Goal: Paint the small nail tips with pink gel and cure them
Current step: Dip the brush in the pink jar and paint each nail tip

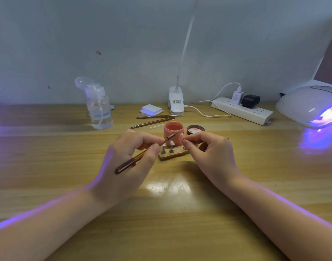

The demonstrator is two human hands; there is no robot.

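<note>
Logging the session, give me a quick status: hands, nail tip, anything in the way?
Left hand grips brush. Right hand pinches nail tip at the bristles. Open pink gel jar close behind; nothing blocking.

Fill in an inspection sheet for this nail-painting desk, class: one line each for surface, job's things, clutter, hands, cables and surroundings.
Surface: wooden desk, glossy, violet glare.
Job's things: open pink gel jar, its lid beside it; wooden nail-tip stand holding tips; lit curing lamp far right.
Clutter: pump bottle, wipe pads, two spare brushes.
Hands: left hand grips a brush; right hand pinches a nail tip.
Cables: white cable running from the power strip to the clip lamp.
Surroundings: plain grey wall.
</note>
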